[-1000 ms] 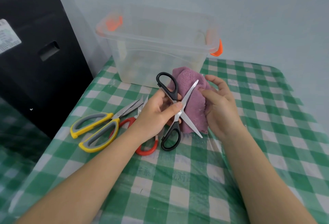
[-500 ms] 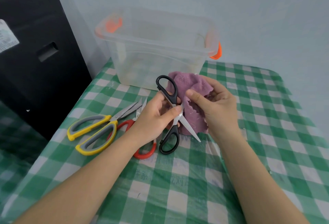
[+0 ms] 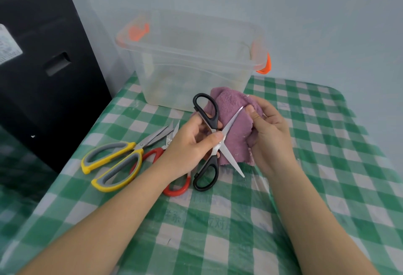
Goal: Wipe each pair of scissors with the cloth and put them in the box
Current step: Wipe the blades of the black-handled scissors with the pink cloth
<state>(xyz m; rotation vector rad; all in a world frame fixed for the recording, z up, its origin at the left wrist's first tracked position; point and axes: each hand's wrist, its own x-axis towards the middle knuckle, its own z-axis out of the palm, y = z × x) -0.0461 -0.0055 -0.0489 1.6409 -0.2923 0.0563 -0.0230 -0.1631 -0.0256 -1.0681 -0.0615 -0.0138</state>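
Three pairs of scissors: all on or above the green-and-white checked tablecloth (image 3: 229, 226), two lying flat, one held.
Far left: a black case (image 3: 43, 67) stands beside the table edge.
Yellow scissors (image 3: 117, 161): flat on the cloth, grey-lined handles toward the left, blades closed and pointing up and right.
Red scissors (image 3: 174, 187): just beside the yellow pair, partly hidden under the left forearm; one red loop shows below the wrist.
Left hand (image 3: 192, 146): fingers curled about the black scissors near the pivot, thumb pressed on the joint.
Black scissors (image 3: 212, 141): held above the table with blades spread wide; one handle loop up, one down; the lower blade points down and right, the upper blade lies against the cloth.
Box (image 3: 192, 60): clear plastic with orange clips, at the back of the table, lid off.
Purple cloth (image 3: 235, 130): bunched behind the open blades, in front of the box.
Right hand (image 3: 270, 135): fingers curled, thumb and fingers pinching the cloth at the tip of the upper blade.
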